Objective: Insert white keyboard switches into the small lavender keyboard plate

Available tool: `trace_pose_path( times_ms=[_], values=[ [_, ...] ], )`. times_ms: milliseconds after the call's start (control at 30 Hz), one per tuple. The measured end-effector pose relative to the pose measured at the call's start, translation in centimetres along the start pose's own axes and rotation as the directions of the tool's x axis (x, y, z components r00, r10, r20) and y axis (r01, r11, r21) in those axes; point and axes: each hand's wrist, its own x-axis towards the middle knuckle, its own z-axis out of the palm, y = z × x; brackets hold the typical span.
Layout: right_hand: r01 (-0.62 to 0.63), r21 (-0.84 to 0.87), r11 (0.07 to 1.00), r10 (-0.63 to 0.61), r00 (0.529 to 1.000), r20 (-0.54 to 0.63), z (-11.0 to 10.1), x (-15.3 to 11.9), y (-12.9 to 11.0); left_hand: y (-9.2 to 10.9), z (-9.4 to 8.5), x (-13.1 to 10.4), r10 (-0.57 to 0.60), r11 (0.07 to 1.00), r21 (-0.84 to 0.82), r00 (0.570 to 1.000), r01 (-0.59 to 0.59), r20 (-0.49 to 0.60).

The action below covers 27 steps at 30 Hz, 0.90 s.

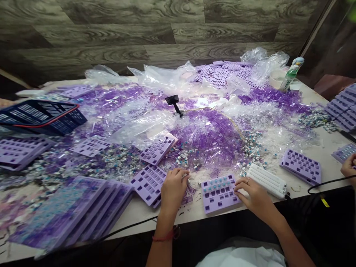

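Observation:
A purple plate with rows of square holes (218, 205) lies near the table's front edge. Turquoise-and-white small pieces (219, 182) fill its upper rows; the lower holes are dark. At the plate's right edge is my right hand (254, 193), thumb and forefinger drawn together; anything between them is too small to make out. My left hand (174, 187) hovers left of the plate, fingertips pinched over loose clear purple pieces (187, 196); what they hold, if anything, is hidden. Beside this hand lies another purple holed plate (148, 183).
A stack of filled plates (83, 207) stands front left, below a dark blue basket (55, 115). Heaps of clear purple pieces (214, 133) and plastic bags (164, 79) cover the middle. A white ribbed device (265, 180) lies at right; another person's hand (349, 165) shows beyond.

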Motion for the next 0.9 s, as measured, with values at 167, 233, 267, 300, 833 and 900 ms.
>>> trace_pose_path(
  times_ms=[167, 233, 267, 300, 833, 900],
  values=[
    [-0.196, 0.056, 0.979, 0.2, 0.977, -0.075, 0.1, 0.6, 0.3, 4.6, 0.8, -0.6, 0.113, 0.922, -0.373, 0.994, -0.109, -0.012],
    [-0.22, 0.137, 0.966, 0.233, 0.969, -0.085, 0.2, 1.3, 0.1, 7.4, 1.7, -0.8, 0.219, 0.869, -0.458, 0.976, -0.189, 0.014],
    [-0.217, 0.17, 0.961, 0.234, 0.968, -0.086, 0.3, 1.6, 0.0, 8.7, 2.2, -0.7, 0.262, 0.848, -0.482, 0.965, -0.218, 0.025],
    [-0.209, 0.192, 0.959, 0.228, 0.97, -0.084, 0.3, 2.0, -0.1, 9.8, 2.6, -0.7, 0.285, 0.839, -0.493, 0.958, -0.231, 0.037],
    [-0.181, -0.116, 0.977, 0.188, 0.981, 0.056, 0.3, 3.2, 0.5, 11.6, 5.9, -1.7, 0.338, 0.894, -0.333, 0.939, -0.299, 0.063],
    [-0.18, -0.143, 0.973, 0.191, 0.979, 0.07, 0.2, 3.3, 0.4, 11.7, 5.8, -2.0, 0.338, 0.904, -0.295, 0.94, -0.31, 0.047]
  ],
)
